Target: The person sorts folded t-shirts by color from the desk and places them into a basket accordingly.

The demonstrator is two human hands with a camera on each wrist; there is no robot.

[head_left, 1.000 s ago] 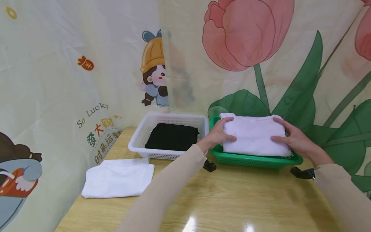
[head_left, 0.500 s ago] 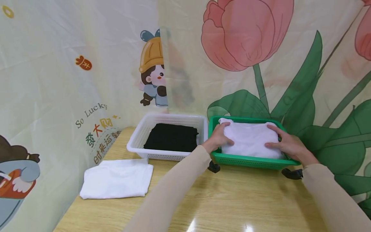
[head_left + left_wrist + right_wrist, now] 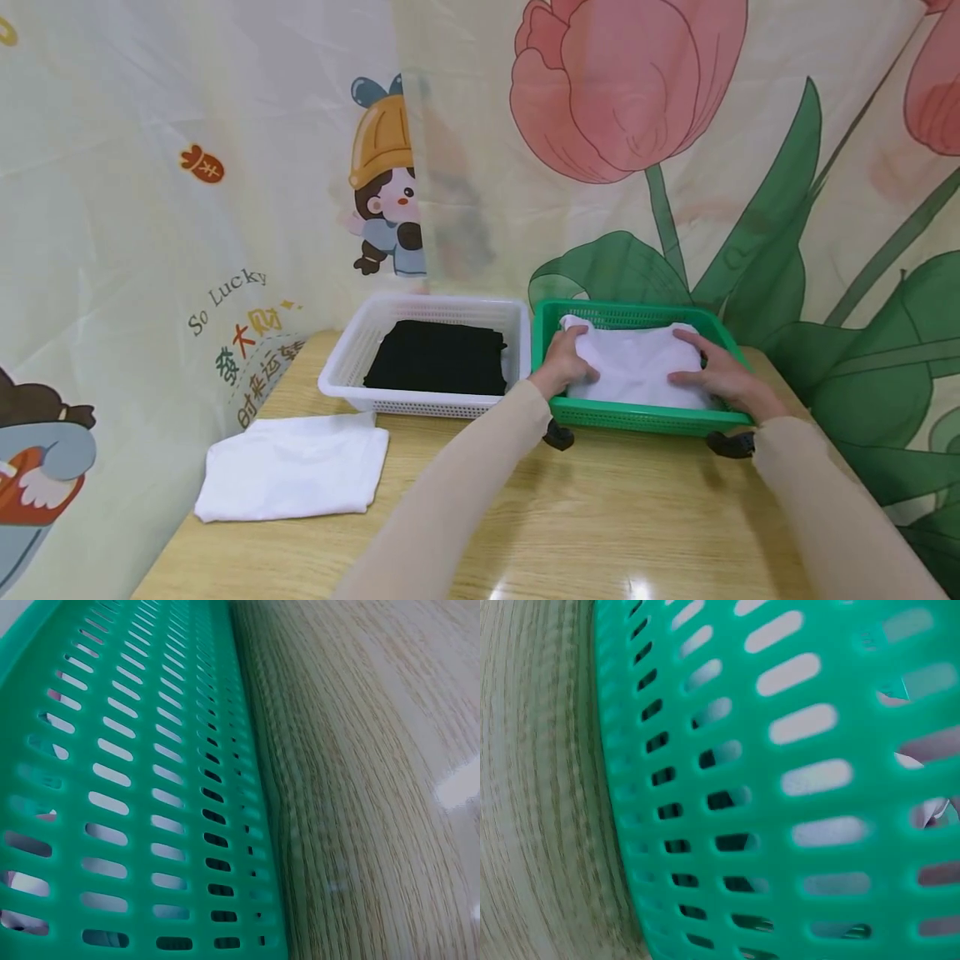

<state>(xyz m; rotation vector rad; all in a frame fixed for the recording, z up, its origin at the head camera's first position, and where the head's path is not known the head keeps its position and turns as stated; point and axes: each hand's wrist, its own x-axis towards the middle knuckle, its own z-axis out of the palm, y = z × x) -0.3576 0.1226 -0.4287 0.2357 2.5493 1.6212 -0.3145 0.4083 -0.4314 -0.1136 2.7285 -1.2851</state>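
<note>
A folded white cloth (image 3: 633,365) lies inside the green basket (image 3: 637,417) in the head view. My left hand (image 3: 564,362) grips its left edge and my right hand (image 3: 722,375) its right edge, thumbs and fingers bent around the sides. Both wrists pass over the basket's near rim. In the left wrist view the slotted green basket wall (image 3: 142,787) fills the left half and hides the hand. The right wrist view likewise shows the basket wall (image 3: 765,802), with white cloth seen through its slots.
Left of the green basket stands a white basket (image 3: 431,406) holding folded black cloth (image 3: 438,358). Another folded white cloth (image 3: 292,467) lies on the wooden table (image 3: 600,517) at the left. A printed curtain (image 3: 480,167) hangs behind.
The white cloth between my hands has gone down from above the green basket's rim into it. My right hand has moved left and down with it, and the head view has shifted slightly.
</note>
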